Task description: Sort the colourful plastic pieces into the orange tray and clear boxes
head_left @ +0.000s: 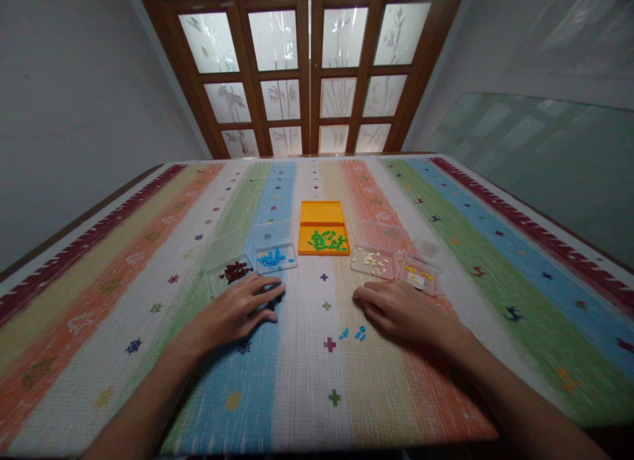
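My left hand [245, 308] rests on the striped cloth with thumb and fingers apart, holding nothing that I can see. Just beyond it are a clear box of dark brown pieces [236, 271] and a clear box of light blue pieces [273, 257]. My right hand [393, 308] lies on the cloth, fingers curled together; their undersides are hidden. Several small blue pieces [360, 333] lie loose in front of it, toward the middle. Behind it stand a clear box with cream pieces [374, 262] and one with yellow pieces [420, 273].
Between the clear boxes lies an open orange case [321, 212] with several green pieces [327, 240] in its near half. A striped, patterned tablecloth [302, 381] covers the table. Beyond its far edge stand wooden doors [311, 70] with frosted panes.
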Tool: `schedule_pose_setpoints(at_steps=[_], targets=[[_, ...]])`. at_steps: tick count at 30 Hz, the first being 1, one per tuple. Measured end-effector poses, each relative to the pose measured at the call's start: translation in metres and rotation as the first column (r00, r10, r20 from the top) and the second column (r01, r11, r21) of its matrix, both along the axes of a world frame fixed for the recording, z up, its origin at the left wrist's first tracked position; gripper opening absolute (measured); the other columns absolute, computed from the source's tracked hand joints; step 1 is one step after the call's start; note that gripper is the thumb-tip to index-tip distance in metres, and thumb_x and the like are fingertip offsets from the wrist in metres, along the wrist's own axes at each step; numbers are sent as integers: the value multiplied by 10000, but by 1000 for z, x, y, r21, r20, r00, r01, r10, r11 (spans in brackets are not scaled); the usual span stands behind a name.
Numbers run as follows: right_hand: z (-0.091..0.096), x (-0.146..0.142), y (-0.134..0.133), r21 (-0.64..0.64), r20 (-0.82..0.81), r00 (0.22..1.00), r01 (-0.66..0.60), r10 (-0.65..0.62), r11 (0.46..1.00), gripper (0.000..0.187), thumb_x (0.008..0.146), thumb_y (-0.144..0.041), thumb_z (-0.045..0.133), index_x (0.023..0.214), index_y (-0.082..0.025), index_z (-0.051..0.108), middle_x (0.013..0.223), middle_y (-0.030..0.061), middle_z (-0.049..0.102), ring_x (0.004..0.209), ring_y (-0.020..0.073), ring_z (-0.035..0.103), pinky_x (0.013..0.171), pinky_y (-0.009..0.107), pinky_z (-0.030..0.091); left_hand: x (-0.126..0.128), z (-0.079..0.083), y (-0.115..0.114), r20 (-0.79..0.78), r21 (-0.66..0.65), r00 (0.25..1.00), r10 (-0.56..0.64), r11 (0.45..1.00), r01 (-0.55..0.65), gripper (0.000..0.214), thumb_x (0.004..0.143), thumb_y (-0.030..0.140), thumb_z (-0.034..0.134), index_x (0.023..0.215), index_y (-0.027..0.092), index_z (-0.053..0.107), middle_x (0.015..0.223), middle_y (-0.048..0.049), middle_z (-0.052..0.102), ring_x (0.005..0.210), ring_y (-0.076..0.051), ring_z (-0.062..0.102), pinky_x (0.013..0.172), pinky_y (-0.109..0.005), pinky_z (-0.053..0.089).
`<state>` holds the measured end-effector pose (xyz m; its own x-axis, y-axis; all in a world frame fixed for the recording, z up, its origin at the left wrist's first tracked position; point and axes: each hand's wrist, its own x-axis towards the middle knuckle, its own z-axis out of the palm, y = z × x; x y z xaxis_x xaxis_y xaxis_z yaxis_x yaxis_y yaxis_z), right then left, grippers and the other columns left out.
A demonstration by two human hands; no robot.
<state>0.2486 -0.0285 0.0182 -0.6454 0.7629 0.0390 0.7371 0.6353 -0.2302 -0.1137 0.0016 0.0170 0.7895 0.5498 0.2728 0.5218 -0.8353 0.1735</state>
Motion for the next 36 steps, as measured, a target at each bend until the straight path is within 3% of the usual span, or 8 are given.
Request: schedule_pose_setpoints(at_steps=[4,9,15,22,32,36], targets=[[2,-1,-1,0,6,1000,0,0,1000,162,944,-102,471,864,-198,574,844,54,672,724,162,583,647,306,333,4,-6,0,-101,139,995,-2,990,16,364,1046,249,478,1395,188,558,1297,-126,684,1087,-261,652,932,-440,566],[2,-1,-1,-10,13,1000,-2,2,1000,173,953,-103,459,852,-196,564,832,53,659,724,167,580,651,309,337,10,-2,-6,-178,215,984,-18,975,57,420,977,31,416,1324,187,593,1277,-104,699,1086,-235,665,932,-392,569],[1,-1,-1,-4,1,1000,3,-3,1000,165,946,-102,470,860,-193,577,835,51,663,729,160,583,655,302,340,14,-2,-13,-151,274,988,-20,960,61,381,961,6,378,1228,127,621,1159,-141,726,980,-234,693,820,-369,603],[1,-1,-1,3,13,1000,4,-4,1000,168,957,-111,459,871,-194,577,849,52,671,745,163,593,660,304,341,18,7,-19,-151,232,989,6,972,29,320,934,-18,392,1027,136,656,957,-94,722,850,-204,686,729,-326,608],[-1,0,-1,8,-17,1000,3,-3,1000,165,943,-97,471,863,-195,578,839,49,669,735,158,591,656,295,347,15,7,-17,-38,79,999,-28,996,30,348,880,-40,403,997,130,683,982,-122,712,868,-219,685,752,-349,609],[-2,1,-1,5,-19,1000,-6,6,1000,155,933,-90,486,861,-195,575,828,46,664,725,154,586,651,293,347,13,4,-14,36,16,999,2,1000,-2,452,827,-68,380,1059,154,699,1002,-102,724,886,-193,695,780,-327,610]])
